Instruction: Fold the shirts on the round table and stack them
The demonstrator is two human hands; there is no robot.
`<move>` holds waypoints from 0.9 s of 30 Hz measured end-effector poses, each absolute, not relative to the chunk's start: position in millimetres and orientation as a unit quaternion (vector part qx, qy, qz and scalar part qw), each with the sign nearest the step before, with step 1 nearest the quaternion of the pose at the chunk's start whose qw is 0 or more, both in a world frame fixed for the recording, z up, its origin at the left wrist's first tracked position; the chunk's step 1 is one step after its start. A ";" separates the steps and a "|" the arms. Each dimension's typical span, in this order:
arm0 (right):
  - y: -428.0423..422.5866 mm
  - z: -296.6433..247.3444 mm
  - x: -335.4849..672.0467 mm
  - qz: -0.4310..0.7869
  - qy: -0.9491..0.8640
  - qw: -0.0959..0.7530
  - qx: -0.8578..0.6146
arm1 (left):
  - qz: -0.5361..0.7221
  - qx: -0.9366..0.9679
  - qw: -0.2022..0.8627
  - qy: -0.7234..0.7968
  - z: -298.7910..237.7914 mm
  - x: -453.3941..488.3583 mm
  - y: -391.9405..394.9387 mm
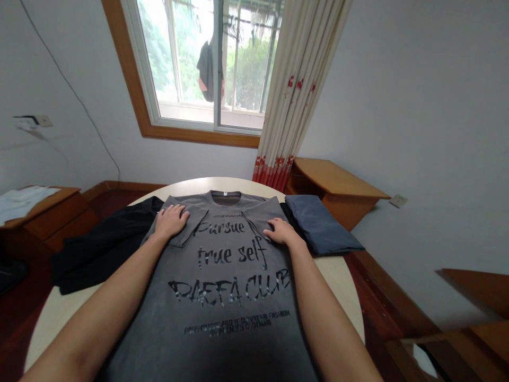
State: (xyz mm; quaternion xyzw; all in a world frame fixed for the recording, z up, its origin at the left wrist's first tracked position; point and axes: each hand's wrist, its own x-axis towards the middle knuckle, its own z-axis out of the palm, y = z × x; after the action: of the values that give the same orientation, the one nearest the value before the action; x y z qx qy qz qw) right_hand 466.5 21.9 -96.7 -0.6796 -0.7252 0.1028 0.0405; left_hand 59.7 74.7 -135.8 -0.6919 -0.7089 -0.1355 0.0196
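Observation:
A dark grey T-shirt [234, 270] with black lettering lies front side up on the round pale table [350, 286], its collar at the far edge. Both sleeves are folded inward over the chest. My left hand [172, 220] rests flat on the left sleeve, fingers spread. On the right sleeve, near its outer edge, lies my right hand [280, 231] with its fingers stretched out and a little bent. Neither hand grips the cloth. The shirt's lower end runs out of view toward me.
Black clothing [107, 241] lies at the left, hanging over the table edge. Folded blue-grey cloth [322, 225] sits on the right, with black fabric beside it. A wooden cabinet [338, 178] and a curtain [296, 90] stand behind. Another wooden cabinet [59, 212] is at the left.

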 end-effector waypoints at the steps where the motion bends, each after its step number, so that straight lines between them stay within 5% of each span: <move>1: 21.3 -99.4 464.2 0.100 -0.722 0.046 -0.683 | -0.133 -0.693 0.022 -0.708 -135.5 60.3 73.9; 13: -5.7 -126.8 444.7 -0.011 -0.677 0.296 -0.673 | -0.108 -0.709 0.041 -0.695 -133.6 59.6 66.0; 27: -66.0 -126.5 413.8 0.006 -0.719 0.281 -0.635 | -0.094 -0.715 0.043 -0.691 -134.8 50.2 54.2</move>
State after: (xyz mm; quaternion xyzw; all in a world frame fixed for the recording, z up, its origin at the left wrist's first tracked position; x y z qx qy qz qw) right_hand 413.8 -66.0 -126.5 -0.6354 -0.7191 0.0064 0.2814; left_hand 50.2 54.2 -134.8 -0.7151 -0.6914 -0.0941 0.0427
